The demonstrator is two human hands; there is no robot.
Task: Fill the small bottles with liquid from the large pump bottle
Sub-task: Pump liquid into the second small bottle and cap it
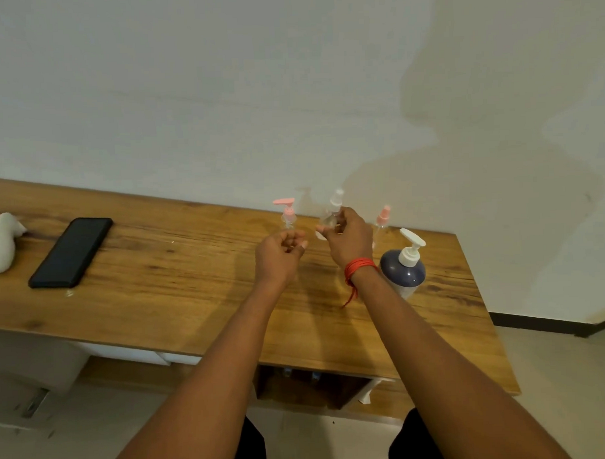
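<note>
A large dark-blue rounded pump bottle with a white pump head (403, 270) is seen standing upright near the right end of the brown wooden table (158, 268), and all places are given from it.

Just to the left of the pump bottle and slightly beyond it, the right hand (349, 243) is held above the table. Its grip is clenched round a small clear plastic bottle with a white spray top (335, 206), which is lifted off the table and tilted a little, its top pointed towards the white wall (289, 92). A red thread wristband (359, 268) is worn on that wrist, just beside the pump bottle.

Behind the pump bottle, towards the wall, a small clear bottle with a pink spray top (383, 217) is seen upright, its lower part partly hidden by the right hand.

Further left of the pump bottle, past the right hand, the left hand (278, 256) is held with its fingers curled at the lower part of a small clear bottle with a pink pump head (287, 212). Whether this grip is closed on the bottle or only lies beside it cannot be told, as the clear body is blurred.

Well to the left of the pump bottle a flat black smartphone (70, 253) is laid on the table, and further left still, at the picture's edge, a white rounded object (0, 246) is seen.
</note>
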